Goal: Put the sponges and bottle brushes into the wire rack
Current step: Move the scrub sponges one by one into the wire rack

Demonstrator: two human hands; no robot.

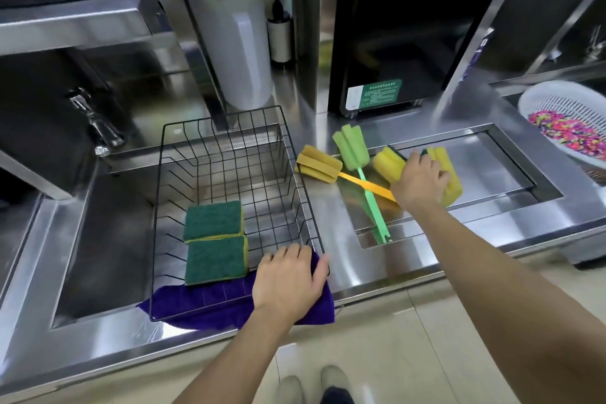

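Observation:
A black wire rack [296, 174] sits over the sink and holds two green-topped yellow sponges [214, 241] lying flat side by side. My left hand [288, 279] rests on the rack's near right corner, gripping its rim. To the right, on the steel counter, a yellow bottle brush [319, 164] and a green bottle brush [352, 151] lie crossed. Beyond them are two yellow sponges; one [388, 162] lies just left of my right hand [419, 180], whose fingers close over the other yellow sponge [451, 182].
A purple cloth [203, 300] lies under the rack's front edge. A tap [95, 123] stands at the left. A white colander [570, 121] of coloured bits sits at the far right. A pump bottle [279, 33] and black appliance [393, 26] stand behind.

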